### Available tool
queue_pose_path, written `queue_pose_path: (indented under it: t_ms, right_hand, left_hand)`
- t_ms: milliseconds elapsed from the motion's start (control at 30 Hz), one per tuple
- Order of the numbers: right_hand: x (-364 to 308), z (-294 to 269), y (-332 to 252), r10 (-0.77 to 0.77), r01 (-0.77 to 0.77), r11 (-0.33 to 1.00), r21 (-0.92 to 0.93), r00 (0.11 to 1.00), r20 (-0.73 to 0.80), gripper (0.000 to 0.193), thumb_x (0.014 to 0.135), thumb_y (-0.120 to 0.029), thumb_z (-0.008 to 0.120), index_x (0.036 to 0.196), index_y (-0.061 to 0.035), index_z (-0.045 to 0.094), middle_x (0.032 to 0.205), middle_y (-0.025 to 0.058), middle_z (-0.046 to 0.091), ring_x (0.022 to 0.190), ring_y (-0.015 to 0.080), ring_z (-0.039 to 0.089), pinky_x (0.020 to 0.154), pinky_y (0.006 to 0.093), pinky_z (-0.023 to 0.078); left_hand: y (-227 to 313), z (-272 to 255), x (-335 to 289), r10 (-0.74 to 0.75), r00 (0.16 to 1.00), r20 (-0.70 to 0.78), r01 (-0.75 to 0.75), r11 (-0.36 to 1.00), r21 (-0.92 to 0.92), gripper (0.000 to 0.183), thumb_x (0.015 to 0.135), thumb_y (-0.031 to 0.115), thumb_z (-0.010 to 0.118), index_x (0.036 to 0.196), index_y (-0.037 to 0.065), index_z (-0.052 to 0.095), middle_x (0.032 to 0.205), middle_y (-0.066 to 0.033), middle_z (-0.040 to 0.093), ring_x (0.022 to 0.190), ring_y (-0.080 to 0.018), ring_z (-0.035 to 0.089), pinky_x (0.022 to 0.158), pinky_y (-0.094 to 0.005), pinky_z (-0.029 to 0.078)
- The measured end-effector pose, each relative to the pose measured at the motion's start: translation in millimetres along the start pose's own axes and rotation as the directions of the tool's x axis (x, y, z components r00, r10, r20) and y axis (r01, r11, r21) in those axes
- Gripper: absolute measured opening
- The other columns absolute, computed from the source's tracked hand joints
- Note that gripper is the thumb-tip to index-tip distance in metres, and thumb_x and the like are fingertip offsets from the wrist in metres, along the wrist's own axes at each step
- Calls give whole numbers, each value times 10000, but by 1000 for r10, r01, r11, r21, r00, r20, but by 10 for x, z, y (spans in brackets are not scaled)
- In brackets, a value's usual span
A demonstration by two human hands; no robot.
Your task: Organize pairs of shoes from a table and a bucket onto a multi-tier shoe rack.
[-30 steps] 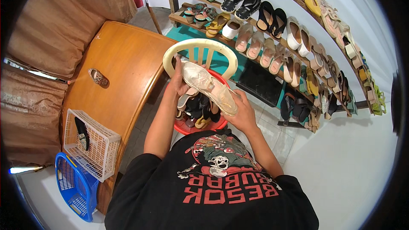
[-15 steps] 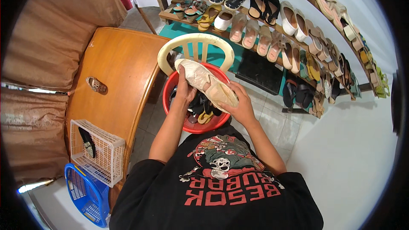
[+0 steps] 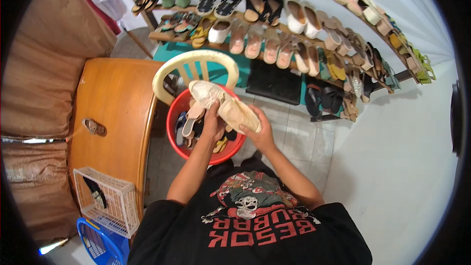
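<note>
Shoe (image 3: 234, 111) on a diagonal
Long axis runs upper-left to lower-right, upper end toward the chair (image 3: 196, 55); left hand (image 3: 212, 126) grips mid-shoe, right hand (image 3: 261, 131) the low end.

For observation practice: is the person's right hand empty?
No, the right hand grips one end of the elongated, pale cream footwear.

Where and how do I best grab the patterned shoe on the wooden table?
I'd come from above and pinch the patterned shoe across its covered front: it's longer than wide, rests on the wooden table opening up, and nothing else touches it.
</note>
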State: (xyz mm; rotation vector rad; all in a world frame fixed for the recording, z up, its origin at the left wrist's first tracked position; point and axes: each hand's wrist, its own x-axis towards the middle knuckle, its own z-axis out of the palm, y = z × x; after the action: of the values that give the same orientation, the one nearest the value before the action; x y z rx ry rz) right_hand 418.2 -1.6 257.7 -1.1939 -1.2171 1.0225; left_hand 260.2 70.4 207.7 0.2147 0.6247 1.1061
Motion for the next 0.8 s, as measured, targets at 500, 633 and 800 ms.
queue_pose_path:
  t_ms: [500, 633, 800]
  right_hand:
    - [74, -544, -51, 16, -12, 998, 58, 998, -63, 549, 795, -76, 773, 1290, -1, 548, 1193, 107, 626, 1125, 174, 580, 979, 305, 456]
    - [-109, -656, 154, -49, 43, 998, 47, 992, 120, 676, 810, -116, 767, 1386, -16, 428, 1269, 107, 556, 1220, 199, 521, 1038, 330, 410]
    - [-185, -734, 127, 309, -542, 726, 424, 807, 503, 713, 894, -227, 695, 1454, -45, 293, 1344, 110, 509, 1207, 245, 548, 965, 362, 499]
  left_hand:
    - [-735, 469, -146, 282, 957, 72, -286, 957, 44, 642, 953, 396, 613, 1444, 92, 333, 1355, -80, 511, 1269, -259, 495, 1075, -417, 407]
    - [-816, 570, -300, 419, 899, -128, -365, 879, 308, 592, 907, 62, 652, 1414, 58, 347, 1280, -124, 530, 1121, -248, 584, 952, -382, 513]
    - [-829, 557, -618, 433, 882, -187, -385, 890, 244, 586, 934, 128, 643, 1426, 57, 332, 1293, -130, 526, 1120, -258, 588, 939, -381, 522]
